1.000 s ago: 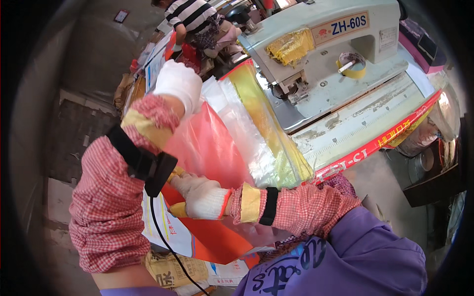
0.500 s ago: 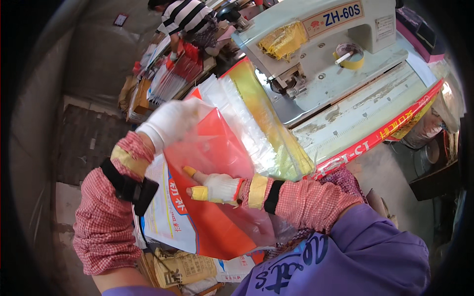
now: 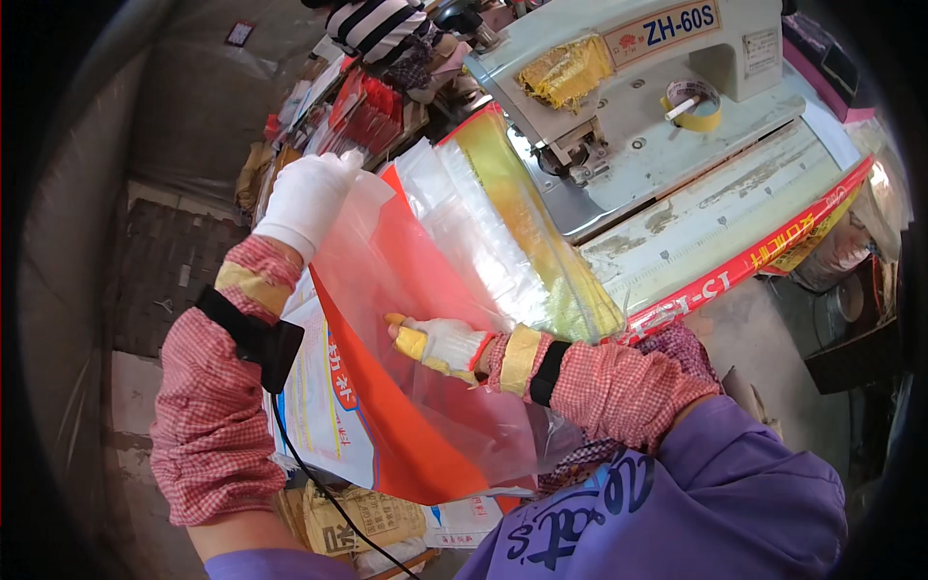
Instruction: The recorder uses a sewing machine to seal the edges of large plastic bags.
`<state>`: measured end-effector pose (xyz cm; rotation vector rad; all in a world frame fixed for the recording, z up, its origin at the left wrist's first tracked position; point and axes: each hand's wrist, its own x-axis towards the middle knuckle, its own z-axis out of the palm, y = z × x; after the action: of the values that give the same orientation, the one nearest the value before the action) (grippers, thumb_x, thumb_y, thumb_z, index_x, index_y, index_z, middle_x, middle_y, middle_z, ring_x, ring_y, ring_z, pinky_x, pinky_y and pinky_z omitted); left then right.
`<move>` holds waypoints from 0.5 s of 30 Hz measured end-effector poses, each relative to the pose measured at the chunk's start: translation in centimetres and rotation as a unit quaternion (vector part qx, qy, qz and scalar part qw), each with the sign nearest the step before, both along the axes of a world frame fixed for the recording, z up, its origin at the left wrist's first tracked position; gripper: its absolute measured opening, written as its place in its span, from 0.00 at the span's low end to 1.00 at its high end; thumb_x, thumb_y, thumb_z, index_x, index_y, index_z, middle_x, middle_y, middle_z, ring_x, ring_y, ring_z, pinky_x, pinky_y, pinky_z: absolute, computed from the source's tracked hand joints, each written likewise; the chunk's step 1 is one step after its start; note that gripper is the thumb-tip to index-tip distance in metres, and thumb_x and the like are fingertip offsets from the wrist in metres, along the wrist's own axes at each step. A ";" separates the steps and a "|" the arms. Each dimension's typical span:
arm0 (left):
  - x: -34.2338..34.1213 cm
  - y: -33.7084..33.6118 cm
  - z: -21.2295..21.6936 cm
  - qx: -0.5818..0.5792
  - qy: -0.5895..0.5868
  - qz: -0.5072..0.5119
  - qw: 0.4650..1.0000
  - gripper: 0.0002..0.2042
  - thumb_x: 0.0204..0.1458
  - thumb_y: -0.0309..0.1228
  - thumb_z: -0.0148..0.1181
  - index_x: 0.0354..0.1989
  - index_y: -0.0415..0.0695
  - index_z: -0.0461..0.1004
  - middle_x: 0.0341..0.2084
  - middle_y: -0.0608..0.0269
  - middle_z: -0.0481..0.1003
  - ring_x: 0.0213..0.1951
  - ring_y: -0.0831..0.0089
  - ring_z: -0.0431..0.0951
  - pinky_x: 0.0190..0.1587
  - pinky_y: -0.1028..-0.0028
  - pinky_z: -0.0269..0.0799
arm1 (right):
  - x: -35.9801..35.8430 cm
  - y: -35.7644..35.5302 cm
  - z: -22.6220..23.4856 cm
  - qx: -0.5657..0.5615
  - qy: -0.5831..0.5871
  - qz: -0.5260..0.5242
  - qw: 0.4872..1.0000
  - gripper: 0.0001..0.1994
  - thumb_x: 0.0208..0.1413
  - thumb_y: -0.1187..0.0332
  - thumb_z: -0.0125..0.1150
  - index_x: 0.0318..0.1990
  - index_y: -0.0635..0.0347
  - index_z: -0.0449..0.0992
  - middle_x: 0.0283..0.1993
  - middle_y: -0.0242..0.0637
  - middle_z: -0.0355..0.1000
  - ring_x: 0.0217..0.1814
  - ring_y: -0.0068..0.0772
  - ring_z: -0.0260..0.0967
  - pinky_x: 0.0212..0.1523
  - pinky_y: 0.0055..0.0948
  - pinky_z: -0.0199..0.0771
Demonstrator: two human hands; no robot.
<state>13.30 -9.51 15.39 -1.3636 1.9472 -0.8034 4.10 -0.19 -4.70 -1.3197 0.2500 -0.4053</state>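
Note:
My left hand (image 3: 307, 201), in a white glove, is closed on the upper edge of a clear plastic liner (image 3: 372, 232) and holds it raised. The liner spreads over an orange-red and white printed bag (image 3: 387, 425), whose edge flares toward the lower left. On the bag's middle lies my right hand (image 3: 443, 348), gloved in white with yellow tape on its fingers, which point left, stretched out. It touches the film; how the layers lie around it, I cannot tell. To the right, a stack of clear and yellow-green plastic bags (image 3: 512, 222) lies beside the sewing machine.
A grey industrial sewing machine (image 3: 677, 126) stands at the upper right, a tape roll (image 3: 691, 104) on its bed. A red printed strip (image 3: 754, 251) edges the table. Farther back, a person in stripes (image 3: 377, 29) is near stacked red bags (image 3: 365, 111). Brown sacks (image 3: 358, 522) lie below.
My left hand has moved up and left, drawing the clear liner upward. My right hand has shifted slightly right and up over the bag. The person at the back has moved partly out of view.

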 end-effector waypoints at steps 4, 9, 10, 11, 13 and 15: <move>-0.2 -0.3 -0.4 -0.079 -0.055 0.108 0.989 0.14 0.51 0.27 0.45 0.47 0.44 0.65 0.28 0.54 0.75 0.34 0.58 0.76 0.34 0.64 0.71 | -0.3 -0.8 -0.1 0.028 0.066 0.022 0.997 0.34 0.54 0.40 0.34 0.64 0.48 0.49 0.39 0.41 0.68 0.22 0.33 0.65 0.23 0.32 0.69; -2.2 -0.6 0.9 0.023 0.094 0.220 0.971 0.22 0.49 0.33 0.51 0.53 0.40 0.60 0.29 0.52 0.75 0.35 0.59 0.76 0.37 0.67 0.70 | 1.6 -1.2 -2.5 -0.128 0.013 -0.081 0.988 0.25 0.58 0.49 0.41 0.58 0.50 0.60 0.38 0.37 0.70 0.35 0.26 0.67 0.35 0.26 0.67; -2.5 -0.6 1.0 0.051 0.100 0.216 0.970 0.22 0.49 0.33 0.51 0.53 0.40 0.60 0.29 0.52 0.75 0.35 0.59 0.76 0.37 0.67 0.70 | 2.0 -1.1 -2.9 -0.131 -0.018 -0.099 0.986 0.24 0.58 0.50 0.41 0.58 0.50 0.61 0.39 0.38 0.70 0.35 0.27 0.67 0.35 0.26 0.67; -2.6 -0.5 0.8 0.071 0.079 0.211 0.972 0.27 0.45 0.36 0.56 0.54 0.40 0.60 0.30 0.52 0.75 0.36 0.58 0.76 0.38 0.66 0.69 | 2.2 -1.0 -3.1 -0.145 -0.031 -0.077 0.986 0.26 0.57 0.48 0.38 0.59 0.50 0.58 0.39 0.42 0.69 0.29 0.34 0.69 0.28 0.32 0.68; -2.6 -0.3 0.4 0.103 0.095 0.228 0.964 0.39 0.33 0.42 0.67 0.56 0.42 0.58 0.32 0.54 0.75 0.38 0.56 0.75 0.41 0.64 0.68 | 2.4 -0.9 -3.2 -0.159 -0.046 -0.057 0.985 0.28 0.56 0.46 0.35 0.60 0.51 0.54 0.40 0.46 0.68 0.24 0.42 0.70 0.21 0.38 0.69; -2.4 -0.1 -0.1 0.082 0.024 0.217 0.972 0.37 0.35 0.39 0.64 0.56 0.42 0.57 0.33 0.54 0.75 0.38 0.56 0.75 0.41 0.63 0.68 | 2.4 -0.7 -2.9 -0.123 -0.025 -0.033 0.992 0.27 0.56 0.47 0.36 0.60 0.51 0.55 0.41 0.46 0.69 0.28 0.42 0.71 0.27 0.36 0.71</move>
<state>10.91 -9.57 15.24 -1.6354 1.6172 -0.3950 6.46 -0.93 -7.56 -1.5436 0.2068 -0.5375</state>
